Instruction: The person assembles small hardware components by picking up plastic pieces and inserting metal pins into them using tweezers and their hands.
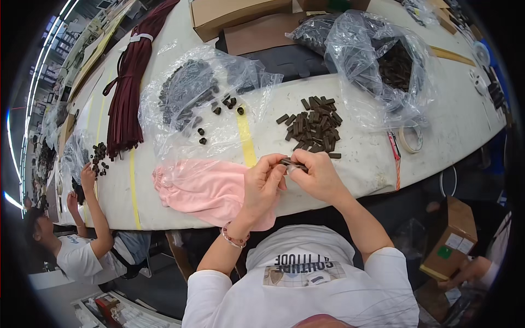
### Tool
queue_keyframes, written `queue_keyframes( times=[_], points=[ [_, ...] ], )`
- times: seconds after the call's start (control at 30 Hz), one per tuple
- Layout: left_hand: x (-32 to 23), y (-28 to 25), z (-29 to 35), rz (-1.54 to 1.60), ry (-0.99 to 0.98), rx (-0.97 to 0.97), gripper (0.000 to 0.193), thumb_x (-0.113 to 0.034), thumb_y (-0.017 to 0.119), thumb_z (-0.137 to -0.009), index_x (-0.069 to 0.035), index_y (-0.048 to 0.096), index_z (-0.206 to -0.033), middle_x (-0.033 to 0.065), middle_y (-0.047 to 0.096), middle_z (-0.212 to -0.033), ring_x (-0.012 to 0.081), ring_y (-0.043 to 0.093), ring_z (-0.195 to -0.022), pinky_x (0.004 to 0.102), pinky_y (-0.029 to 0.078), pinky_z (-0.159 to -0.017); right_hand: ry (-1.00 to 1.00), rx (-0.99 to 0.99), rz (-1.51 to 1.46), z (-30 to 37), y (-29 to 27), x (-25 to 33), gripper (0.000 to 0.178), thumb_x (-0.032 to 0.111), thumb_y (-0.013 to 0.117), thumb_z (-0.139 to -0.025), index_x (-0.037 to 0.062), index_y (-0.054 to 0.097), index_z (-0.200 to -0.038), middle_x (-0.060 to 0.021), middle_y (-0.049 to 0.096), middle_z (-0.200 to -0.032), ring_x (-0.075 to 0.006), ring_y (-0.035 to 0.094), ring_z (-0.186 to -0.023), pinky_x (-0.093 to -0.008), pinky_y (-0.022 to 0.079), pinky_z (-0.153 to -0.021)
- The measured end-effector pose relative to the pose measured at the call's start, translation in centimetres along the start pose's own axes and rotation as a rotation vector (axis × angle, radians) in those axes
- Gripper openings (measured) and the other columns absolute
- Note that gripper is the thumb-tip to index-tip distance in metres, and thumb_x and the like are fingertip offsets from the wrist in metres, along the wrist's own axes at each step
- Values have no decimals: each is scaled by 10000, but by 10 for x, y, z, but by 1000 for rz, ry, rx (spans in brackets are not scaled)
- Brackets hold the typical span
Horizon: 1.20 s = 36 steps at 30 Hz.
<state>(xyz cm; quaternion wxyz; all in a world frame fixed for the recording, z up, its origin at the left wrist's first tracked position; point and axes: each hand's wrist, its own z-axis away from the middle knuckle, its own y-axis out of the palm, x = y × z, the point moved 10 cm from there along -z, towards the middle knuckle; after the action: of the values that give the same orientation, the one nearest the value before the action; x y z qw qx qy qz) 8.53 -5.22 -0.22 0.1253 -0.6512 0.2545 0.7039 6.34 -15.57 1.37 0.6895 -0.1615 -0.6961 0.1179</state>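
My left hand (264, 182) and my right hand (319, 178) meet at the near side of the table, fingers pinched together. Between them is a small dark strip-like piece (293, 163), partly covered by the fingertips; its exact kind is not clear. Just beyond the hands lies a loose pile of short, dark brown rectangular pieces (314, 124). To the left, pink gathered cloth (205, 188) reaches under my left wrist. Several small black cap-like pieces (217, 111) sit on a clear plastic bag (164, 128) farther left.
An open clear bag (355, 82) of dark brown pieces stands at the back right. Nearby are a red-handled cutter (394, 145) and a tape roll (410, 140). Dark red cords (130, 76) hang in a bundle at left. Another person (82, 249) works at the far left.
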Motion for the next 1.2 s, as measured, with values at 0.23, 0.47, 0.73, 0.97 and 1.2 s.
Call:
queue_keyframes(
  times=[0.23, 0.47, 0.73, 0.97, 1.2],
  points=[
    [-55, -14, -3, -720, 415, -103, 147, -9, 530, -813, 18, 521, -956, 109, 589, -677, 168, 537, -473, 263, 419, -454, -255, -61, 394, -4, 9, 43, 94, 120, 529, -675, 35, 537, -713, -129, 554, -535, -287, 568, -501, -387, 437, -471],
    [-93, -84, -29, -1338, 320, -444, 214, -101, 621, -757, 12, 575, -933, 104, 546, -535, 228, 526, -452, 320, 382, -443, -175, -232, 745, -76, -35, 9, 99, 79, 520, -693, 61, 594, -756, -138, 578, -592, -297, 590, -577, -400, 443, -521],
    [-68, -62, -21, -854, 197, -246, 191, -72, 583, -797, 41, 582, -951, 1, 478, -506, 64, 422, -449, 215, 323, -422, -131, 37, 787, -104, 2, -5, 120, 55, 548, -635, 15, 617, -725, -170, 622, -727, -305, 620, -728, -382, 482, -624],
    [-45, -36, -25, -229, 109, -92, 219, -112, 525, -855, 44, 534, -1009, 70, 564, -710, 87, 497, -500, 174, 378, -465, -244, -273, 233, -47, -36, 37, 126, 80, 550, -590, 0, 555, -687, -170, 568, -565, -324, 593, -567, -408, 461, -529],
    [-26, -22, -26, 214, 98, -143, 64, -59, 496, -866, -4, 481, -895, 80, 567, -713, 93, 523, -515, 174, 434, -474, -300, -312, 113, -15, -20, 46, 149, 113, 562, -578, 16, 530, -686, -150, 533, -499, -325, 554, -463, -396, 449, -477]
  ],
)
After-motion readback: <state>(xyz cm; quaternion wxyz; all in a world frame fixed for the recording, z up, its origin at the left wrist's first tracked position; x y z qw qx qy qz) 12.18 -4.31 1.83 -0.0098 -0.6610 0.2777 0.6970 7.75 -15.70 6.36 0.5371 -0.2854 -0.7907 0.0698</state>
